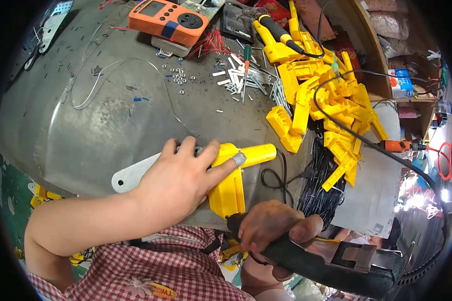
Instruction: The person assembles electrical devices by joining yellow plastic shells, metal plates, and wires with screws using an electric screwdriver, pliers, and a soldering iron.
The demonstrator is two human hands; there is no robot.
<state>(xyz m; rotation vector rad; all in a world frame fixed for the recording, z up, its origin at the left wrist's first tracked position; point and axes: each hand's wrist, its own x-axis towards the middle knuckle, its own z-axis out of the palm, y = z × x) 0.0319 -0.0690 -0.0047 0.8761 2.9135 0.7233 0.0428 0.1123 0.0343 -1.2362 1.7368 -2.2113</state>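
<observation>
We begin at the left hand point(178, 183), just left of the frame's centre. It lies palm down, fingers spread and only lightly curled, pressing a yellow plastic housing point(233, 175) flat against the grey metal worktop point(85, 130); the thumb, with a pale tape wrap on its tip, lies along the housing's barrel. This is a hold-down, not a wrap-around grasp.

The right hand point(276, 231), at lower centre, is closed around the dark handle of a power tool point(336, 263) that runs toward the lower right corner. Its working tip sits at the housing's lower end; we cannot tell whether it makes contact.

The housing is pistol-shaped: a round barrel pointing right and a grip section pointing down toward the person. We judge it light, stiff and hollow, with a smooth moulded skin that would slide on bare metal under side load. We judge the best hold to be from above, over the junction of barrel and grip, where the left hand now bears. Thin edges may crack if overloaded.

Under the left hand a flat pale metal plate point(130, 175) projects to the left. A heap of similar yellow parts point(326, 100) fills the upper right. Small screws and pins point(238, 78) lie at upper centre, an orange meter point(168, 20) at the top.
</observation>
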